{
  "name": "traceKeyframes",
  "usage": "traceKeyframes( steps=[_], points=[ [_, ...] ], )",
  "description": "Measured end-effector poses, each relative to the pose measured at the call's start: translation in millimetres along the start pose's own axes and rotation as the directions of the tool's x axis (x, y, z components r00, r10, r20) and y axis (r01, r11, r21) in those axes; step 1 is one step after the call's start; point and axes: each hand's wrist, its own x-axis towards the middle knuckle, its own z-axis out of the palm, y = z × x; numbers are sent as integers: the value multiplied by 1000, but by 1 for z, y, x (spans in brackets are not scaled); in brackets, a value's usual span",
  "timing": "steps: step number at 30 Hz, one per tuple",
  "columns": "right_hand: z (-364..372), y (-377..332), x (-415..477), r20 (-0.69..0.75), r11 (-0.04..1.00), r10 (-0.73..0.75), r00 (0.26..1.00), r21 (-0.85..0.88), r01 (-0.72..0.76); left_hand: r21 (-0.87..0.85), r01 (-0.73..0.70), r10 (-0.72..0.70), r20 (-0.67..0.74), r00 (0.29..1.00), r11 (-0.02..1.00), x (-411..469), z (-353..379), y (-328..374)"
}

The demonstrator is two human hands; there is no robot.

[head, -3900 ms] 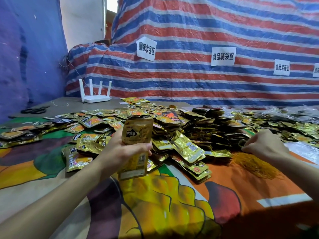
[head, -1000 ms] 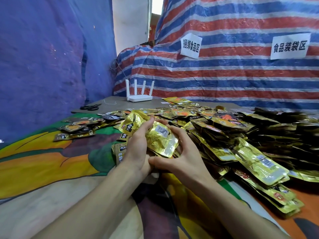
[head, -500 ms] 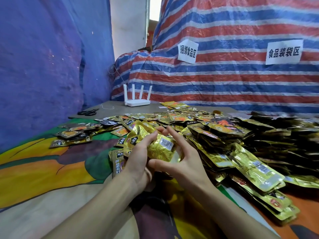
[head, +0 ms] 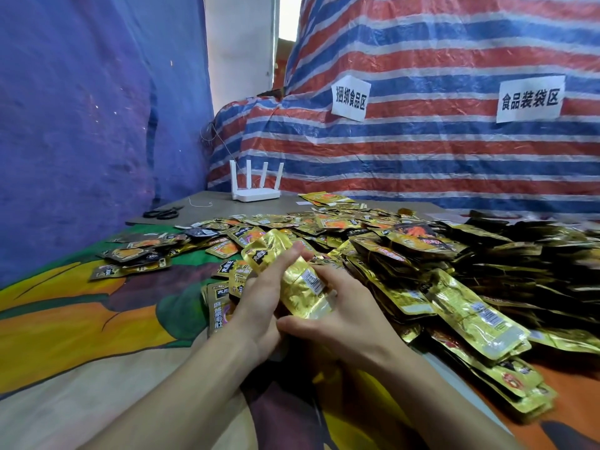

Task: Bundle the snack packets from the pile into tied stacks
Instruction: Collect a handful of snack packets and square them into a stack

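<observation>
Gold foil everywhere lol, pile [head: 373, 241] looks barely dented; left hand [head: 259, 300] and right hand [head: 350, 316] grip one small stack [head: 298, 280], no tie visible.

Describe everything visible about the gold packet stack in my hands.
The held stack is a few shiny gold foil packets pressed together, the top one showing a white barcode label and a dark logo at its far end. It tilts away leftward above the patterned cloth. The left hand grips it, fingers across the top; the right hand cups its near end.
</observation>
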Motion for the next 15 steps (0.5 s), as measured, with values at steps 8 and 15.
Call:
traceKeyframes(
  steps=[8,15],
  points=[
    [-2,-3,-1,-31,999,-12,999,-45,11,-102,-62,32,-274,961,993,-3,15,-2],
    [-7,-10,11,28,966,8,1000,-259,-1,-49,58,-66,-191,979,997,1,12,2]
  ],
)
